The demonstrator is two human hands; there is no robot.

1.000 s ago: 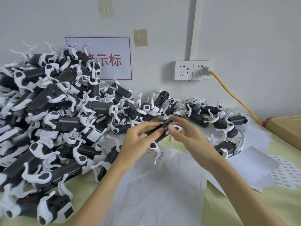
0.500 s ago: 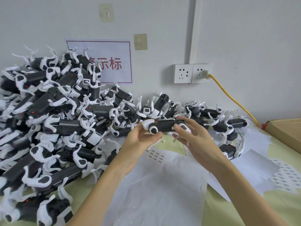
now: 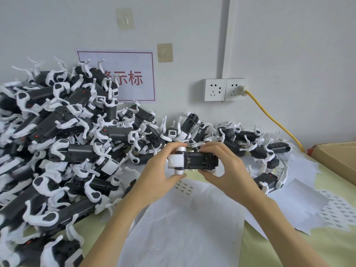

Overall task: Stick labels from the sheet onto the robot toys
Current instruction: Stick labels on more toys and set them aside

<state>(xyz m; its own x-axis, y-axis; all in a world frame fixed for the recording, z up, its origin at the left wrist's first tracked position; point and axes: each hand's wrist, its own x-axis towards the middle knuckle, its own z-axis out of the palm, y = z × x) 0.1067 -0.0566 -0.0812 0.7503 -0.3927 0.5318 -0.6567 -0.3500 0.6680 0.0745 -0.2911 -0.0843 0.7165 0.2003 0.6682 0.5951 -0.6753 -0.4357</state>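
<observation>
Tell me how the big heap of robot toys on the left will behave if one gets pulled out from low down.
The heap of robot toys would probably shift or slide: the toys lie loosely stacked at all angles. Their thin white legs interlock, so neighbours likely snag and drag along. Each toy seems light, since the left hand and right hand hold the held toy by the fingertips.
</observation>
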